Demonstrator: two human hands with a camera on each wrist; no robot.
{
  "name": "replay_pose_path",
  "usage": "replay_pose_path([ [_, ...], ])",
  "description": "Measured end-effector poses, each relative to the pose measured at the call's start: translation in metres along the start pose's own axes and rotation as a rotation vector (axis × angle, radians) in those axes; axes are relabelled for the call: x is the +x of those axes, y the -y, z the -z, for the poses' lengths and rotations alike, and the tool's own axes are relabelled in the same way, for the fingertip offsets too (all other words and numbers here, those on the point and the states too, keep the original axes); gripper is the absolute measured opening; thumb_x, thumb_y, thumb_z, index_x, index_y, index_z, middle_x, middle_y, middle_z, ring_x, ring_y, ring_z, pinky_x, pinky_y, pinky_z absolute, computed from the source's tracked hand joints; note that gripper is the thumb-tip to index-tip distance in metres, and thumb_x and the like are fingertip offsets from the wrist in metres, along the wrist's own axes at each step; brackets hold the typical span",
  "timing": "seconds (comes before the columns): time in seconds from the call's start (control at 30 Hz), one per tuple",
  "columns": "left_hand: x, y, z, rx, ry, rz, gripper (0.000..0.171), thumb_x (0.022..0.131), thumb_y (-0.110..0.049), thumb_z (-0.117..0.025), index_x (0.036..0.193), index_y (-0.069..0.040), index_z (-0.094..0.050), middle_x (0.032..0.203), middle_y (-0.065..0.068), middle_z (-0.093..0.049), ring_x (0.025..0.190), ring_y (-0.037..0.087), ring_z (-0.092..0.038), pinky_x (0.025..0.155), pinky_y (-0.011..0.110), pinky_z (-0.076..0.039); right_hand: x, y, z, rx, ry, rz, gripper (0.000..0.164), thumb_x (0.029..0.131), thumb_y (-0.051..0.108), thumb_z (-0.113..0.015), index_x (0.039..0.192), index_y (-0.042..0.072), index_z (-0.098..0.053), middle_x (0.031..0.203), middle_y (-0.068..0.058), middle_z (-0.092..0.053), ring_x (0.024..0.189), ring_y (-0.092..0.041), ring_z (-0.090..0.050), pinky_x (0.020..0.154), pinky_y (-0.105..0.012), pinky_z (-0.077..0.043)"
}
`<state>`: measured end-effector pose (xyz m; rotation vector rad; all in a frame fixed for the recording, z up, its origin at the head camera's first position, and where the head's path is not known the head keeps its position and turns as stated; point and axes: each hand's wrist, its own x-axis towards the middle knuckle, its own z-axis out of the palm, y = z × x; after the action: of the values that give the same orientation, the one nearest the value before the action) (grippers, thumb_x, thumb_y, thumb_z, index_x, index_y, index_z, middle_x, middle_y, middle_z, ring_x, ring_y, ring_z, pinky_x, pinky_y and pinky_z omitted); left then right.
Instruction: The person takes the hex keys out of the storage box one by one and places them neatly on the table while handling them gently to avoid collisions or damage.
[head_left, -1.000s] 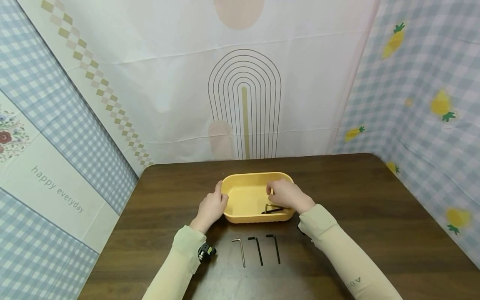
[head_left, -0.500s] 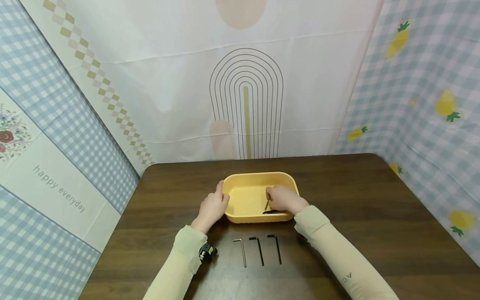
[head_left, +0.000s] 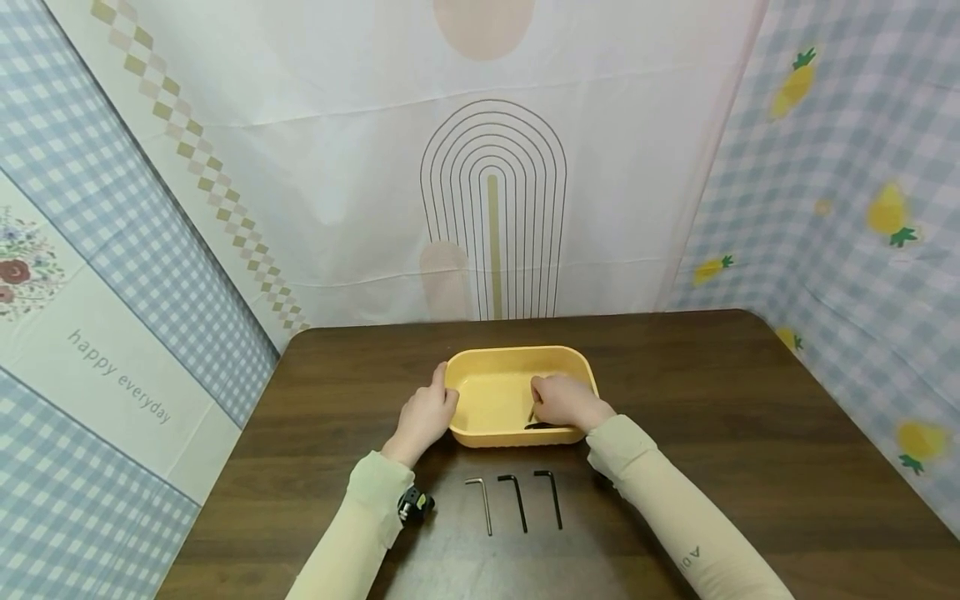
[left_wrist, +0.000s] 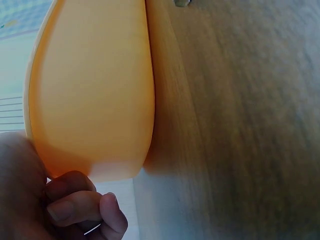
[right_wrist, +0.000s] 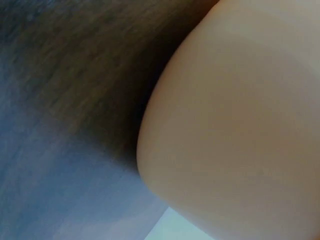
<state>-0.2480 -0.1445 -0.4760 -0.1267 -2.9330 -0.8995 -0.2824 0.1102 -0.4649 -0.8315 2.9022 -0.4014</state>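
Note:
A yellow plastic tub (head_left: 491, 437) stands on the brown table in the head view. My left hand (head_left: 424, 414) grips its left end at the rim; in the left wrist view curled fingers (left_wrist: 75, 202) show against the tub's end wall (left_wrist: 95, 85). Inside the tub at the right, my right hand (head_left: 566, 402) pinches a thin hex key (head_left: 532, 413), largely hidden by the fingers. Below that hand lies a black hex key (head_left: 546, 426) on the tub's floor. Only the tub's outer wall (right_wrist: 235, 130) shows in the right wrist view, without the hand.
Three L-shaped hex keys lie in a row in front of the tub: a silver one (head_left: 484, 507), a black one (head_left: 517, 502) and another black one (head_left: 553, 500). Printed cloth (head_left: 360, 208) hangs behind the table (head_left: 675, 375) and along both sides.
My right hand has lowered slightly into the tub and closed on a hex key there, tilting it. The left hand keeps its hold on the rim. The three keys in front lie unmoved.

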Motion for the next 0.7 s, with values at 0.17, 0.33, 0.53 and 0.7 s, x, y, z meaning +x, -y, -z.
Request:
replay_pose_path([
  [0.17, -0.0006, 0.0008, -0.0012, -0.008, 0.003, -0.003, 0.058, 0.103, -0.02, -0.045, 0.156, -0.001, -0.031, 0.057, 0.003, -0.047, 0.044, 0.017, -0.041, 0.044, 0.031, -0.032, -0.0005, 0.0, -0.0019, 0.0, 0.022, -0.016, 0.016, 0.088, 0.01, -0.059, 0.075, 0.014, -0.049, 0.065, 0.001, -0.048, 0.058, -0.014, -0.044, 0.055, -0.029, -0.033],
  [0.33, -0.0008, -0.0003, -0.0012, 0.0, 0.004, -0.001, 0.058, 0.103, -0.02, -0.044, 0.156, -0.001, -0.031, 0.058, 0.004, -0.048, 0.045, 0.018, -0.043, 0.046, 0.032, -0.034, -0.0014, 0.0008, -0.001, 0.011, 0.061, -0.034, 0.018, 0.091, 0.013, -0.059, 0.076, 0.013, -0.049, 0.065, 0.0, -0.048, 0.057, -0.015, -0.043, 0.056, -0.029, -0.033],
  [0.53, -0.0004, -0.0012, -0.0007, 0.0, 0.003, -0.004, 0.058, 0.103, -0.02, -0.044, 0.156, -0.001, -0.031, 0.058, 0.003, -0.048, 0.045, 0.018, -0.042, 0.046, 0.032, -0.033, 0.0007, 0.0, -0.0001, 0.016, 0.08, -0.054, 0.019, 0.091, 0.015, -0.06, 0.075, 0.012, -0.049, 0.065, -0.001, -0.049, 0.057, -0.014, -0.044, 0.056, -0.029, -0.033],
  [0.7, -0.0008, -0.001, -0.0008, -0.002, -0.002, -0.006, 0.057, 0.103, -0.02, -0.044, 0.156, -0.001, -0.031, 0.058, 0.004, -0.048, 0.045, 0.018, -0.042, 0.046, 0.033, -0.034, 0.0003, -0.0008, 0.0011, 0.035, 0.08, -0.045, 0.019, 0.09, 0.015, -0.061, 0.076, 0.012, -0.05, 0.064, -0.001, -0.049, 0.057, -0.014, -0.044, 0.056, -0.029, -0.034],
])
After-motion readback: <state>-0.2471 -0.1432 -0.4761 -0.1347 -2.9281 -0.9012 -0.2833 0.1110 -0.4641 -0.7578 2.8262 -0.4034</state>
